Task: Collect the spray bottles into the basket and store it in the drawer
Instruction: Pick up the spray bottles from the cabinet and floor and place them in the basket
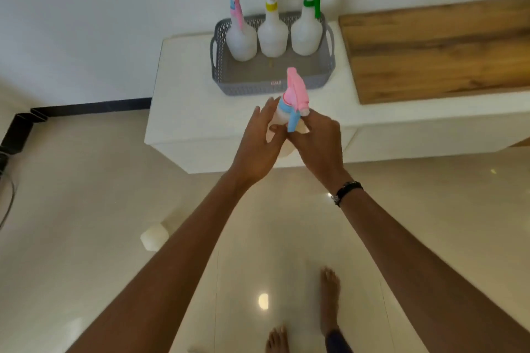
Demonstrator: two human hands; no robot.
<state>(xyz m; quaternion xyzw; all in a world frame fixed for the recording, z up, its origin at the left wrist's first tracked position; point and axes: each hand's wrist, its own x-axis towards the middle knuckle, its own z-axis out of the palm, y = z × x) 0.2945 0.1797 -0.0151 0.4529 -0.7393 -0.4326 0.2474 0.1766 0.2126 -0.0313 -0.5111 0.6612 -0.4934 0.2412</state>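
The translucent white spray bottle with the pink nozzle and blue trigger [292, 103] was held upright in the air, just short of the near edge of the white worktop [195, 112] and on the near side of the grey perforated plastic basket [272, 86]. The right hand [318, 146] had its fingers curled round the bottle below the trigger; the left hand [258, 143] steadied the body from the left, its fingers fairly straight against the side.

Three more white spray bottles stood in a row along the basket's far wall: a pink-topped one [241, 37] on the left, a yellow-topped one [272, 34] in the middle, a green-topped one [307, 28] on the right. The near half of the basket floor lay bare.

Done well, the bottle would likely be lifted over the near rim, kept upright and set down in that bare near half, clear of the row behind. A wooden panel [430, 49] lay on the worktop to the right.
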